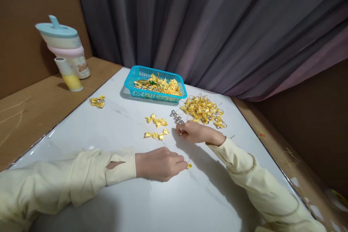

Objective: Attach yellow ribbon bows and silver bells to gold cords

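A: What is nearest on the counter (130,203)?

B: The left hand (159,164), knuckles up, fingers curled in. Its fingertips pinch a small yellow bow (189,166), which lies on the counter on the near side of the basket (155,84), well apart from it.

A: And the right hand (194,132)?

B: Farther out, closer to the basket. It is curled over, fingertips down on something small and silvery at the near end of the metal pieces (176,116). Whether it grips that bit or only touches it, I cannot tell.

A: What lies between the hands and the basket?

B: Loose bows (157,127) in two small groups, just left of the right hand. The metal pieces sit just beyond its fingertips, short of the basket's right corner.

A: Right of the basket?

B: A pile (203,110) of yellow bows with thin loops, touching the counter near that same corner.

A: The basket itself?

B: Blue, with more yellow bows and silvery bits inside.

A: Left of it?

B: One bow pair (97,101) near the counter's left edge, and beyond that a cup (66,49) with a blue lid.
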Action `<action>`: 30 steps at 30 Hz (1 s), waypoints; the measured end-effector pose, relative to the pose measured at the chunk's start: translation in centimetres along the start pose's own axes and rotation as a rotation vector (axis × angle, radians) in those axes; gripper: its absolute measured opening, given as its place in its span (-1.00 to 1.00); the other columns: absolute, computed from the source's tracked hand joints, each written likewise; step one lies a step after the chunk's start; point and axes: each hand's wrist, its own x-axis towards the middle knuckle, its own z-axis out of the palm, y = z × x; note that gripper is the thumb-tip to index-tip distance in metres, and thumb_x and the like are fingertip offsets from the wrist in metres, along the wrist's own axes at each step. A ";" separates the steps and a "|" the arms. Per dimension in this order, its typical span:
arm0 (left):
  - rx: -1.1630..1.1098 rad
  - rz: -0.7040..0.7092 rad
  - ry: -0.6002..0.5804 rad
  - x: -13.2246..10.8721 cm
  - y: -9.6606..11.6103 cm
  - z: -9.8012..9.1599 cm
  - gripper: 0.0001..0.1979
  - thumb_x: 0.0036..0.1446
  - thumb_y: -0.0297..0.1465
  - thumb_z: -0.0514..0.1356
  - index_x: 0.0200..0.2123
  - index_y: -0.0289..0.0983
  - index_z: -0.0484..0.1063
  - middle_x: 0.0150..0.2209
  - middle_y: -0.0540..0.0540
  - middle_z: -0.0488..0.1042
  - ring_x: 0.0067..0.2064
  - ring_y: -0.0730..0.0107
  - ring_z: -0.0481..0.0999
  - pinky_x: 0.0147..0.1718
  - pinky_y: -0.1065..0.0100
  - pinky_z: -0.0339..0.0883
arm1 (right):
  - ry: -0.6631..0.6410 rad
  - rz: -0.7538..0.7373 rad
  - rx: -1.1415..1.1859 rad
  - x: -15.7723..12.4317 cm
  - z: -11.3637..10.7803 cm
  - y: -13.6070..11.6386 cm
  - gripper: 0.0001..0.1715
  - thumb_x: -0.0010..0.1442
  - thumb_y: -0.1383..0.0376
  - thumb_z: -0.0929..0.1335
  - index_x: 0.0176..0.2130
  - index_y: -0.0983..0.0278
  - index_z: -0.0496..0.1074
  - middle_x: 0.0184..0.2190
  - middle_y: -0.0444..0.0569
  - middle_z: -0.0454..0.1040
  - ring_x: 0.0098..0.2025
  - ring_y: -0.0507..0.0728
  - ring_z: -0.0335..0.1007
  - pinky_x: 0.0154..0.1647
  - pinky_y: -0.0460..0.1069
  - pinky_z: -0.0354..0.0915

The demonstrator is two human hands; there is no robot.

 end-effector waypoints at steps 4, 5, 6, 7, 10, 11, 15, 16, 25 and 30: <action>-0.018 -0.006 0.010 0.0 0.0 0.0 -0.84 0.18 -0.56 -0.07 -0.43 -0.28 0.19 -0.48 -0.04 0.34 -0.50 0.42 0.29 -0.64 0.34 0.03 | 0.074 -0.013 0.022 -0.5 0.7 0.0 -0.82 -0.02 0.53 0.22 -0.46 0.31 0.32 -0.61 -0.14 0.26 -0.58 -0.03 0.02 -0.53 -0.11 -0.08; -0.021 -0.007 0.010 0.0 0.0 -0.1 -0.84 0.18 -0.56 -0.06 -0.43 -0.28 0.19 -0.48 -0.04 0.34 -0.51 0.42 0.29 -0.65 0.34 0.02 | 0.099 -0.017 0.036 -0.6 0.9 0.1 -0.82 -0.02 0.54 0.22 -0.46 0.31 0.31 -0.62 -0.15 0.24 -0.58 -0.03 -0.01 -0.53 -0.11 -0.08; -0.021 -0.007 0.009 0.0 0.0 -0.1 -0.84 0.19 -0.55 -0.06 -0.43 -0.28 0.19 -0.48 -0.04 0.34 -0.51 0.42 0.29 -0.65 0.34 0.02 | 0.125 -0.019 0.054 -0.8 1.1 0.2 -0.82 -0.01 0.54 0.22 -0.45 0.31 0.31 -0.63 -0.17 0.22 -0.59 -0.04 -0.02 -0.52 -0.11 -0.09; -0.020 -0.007 0.006 0.0 0.0 -0.1 -0.84 0.19 -0.55 -0.06 -0.43 -0.28 0.19 -0.48 -0.04 0.35 -0.51 0.42 0.29 -0.65 0.33 0.02 | 0.152 -0.020 0.076 -0.9 1.3 0.3 -0.83 0.00 0.53 0.22 -0.45 0.31 0.31 -0.63 -0.18 0.19 -0.59 -0.04 -0.04 -0.52 -0.11 -0.09; -0.010 -0.003 -0.007 0.0 0.1 -0.2 -0.84 0.17 -0.56 -0.06 -0.42 -0.29 0.21 -0.47 -0.05 0.35 -0.50 0.41 0.30 -0.64 0.33 0.03 | 0.227 -0.012 0.171 -1.3 1.8 0.7 -0.87 0.06 0.47 0.22 -0.43 0.30 0.30 -0.64 -0.21 0.15 -0.59 -0.04 -0.05 -0.50 -0.11 -0.07; -0.008 -0.003 -0.009 0.0 0.1 -0.2 -0.84 0.17 -0.57 -0.05 -0.43 -0.29 0.21 -0.47 -0.05 0.35 -0.50 0.41 0.30 -0.64 0.32 0.03 | 0.246 -0.008 0.216 -1.4 1.9 0.9 -0.89 0.08 0.45 0.22 -0.43 0.30 0.30 -0.64 -0.21 0.15 -0.58 -0.04 -0.04 -0.50 -0.11 -0.05; -0.015 -0.007 -0.005 0.1 0.1 -0.2 -0.83 0.17 -0.58 -0.07 -0.43 -0.28 0.20 -0.48 -0.05 0.34 -0.50 0.40 0.28 -0.64 0.31 0.04 | 0.266 0.014 0.468 -1.6 2.2 1.5 -0.92 0.15 0.33 0.21 -0.37 0.28 0.25 -0.59 -0.19 0.27 -0.60 -0.05 0.07 -0.54 -0.14 0.06; -0.017 -0.005 -0.006 0.1 0.1 -0.2 -0.82 0.17 -0.57 -0.08 -0.43 -0.27 0.20 -0.48 -0.05 0.34 -0.51 0.39 0.28 -0.65 0.31 0.05 | 0.268 0.024 0.541 -1.6 2.3 1.6 -0.89 0.17 0.28 0.19 -0.36 0.28 0.23 -0.57 -0.18 0.30 -0.61 -0.05 0.09 -0.57 -0.14 0.08; -0.108 -0.096 -0.002 0.1 -0.1 -0.3 -0.80 0.26 -0.48 -0.08 -0.35 -0.32 0.29 -0.42 -0.08 0.41 -0.44 0.40 0.38 -0.56 0.39 0.14 | 0.462 0.103 1.031 -2.8 1.6 2.2 -0.72 0.20 0.07 0.19 -0.33 0.24 0.14 -0.34 -0.03 0.34 -0.43 0.01 0.28 -0.45 -0.09 0.25; -0.544 -0.344 0.082 0.6 -0.7 -0.7 -0.81 0.26 -0.44 -0.03 -0.25 -0.33 0.36 -0.33 -0.08 0.47 -0.36 0.46 0.45 -0.36 0.46 0.27 | 0.643 0.098 1.285 -6.2 -1.0 1.1 -0.78 0.12 0.14 0.32 -0.36 0.22 0.23 -0.47 -0.13 0.28 -0.50 0.00 0.22 -0.49 -0.09 0.20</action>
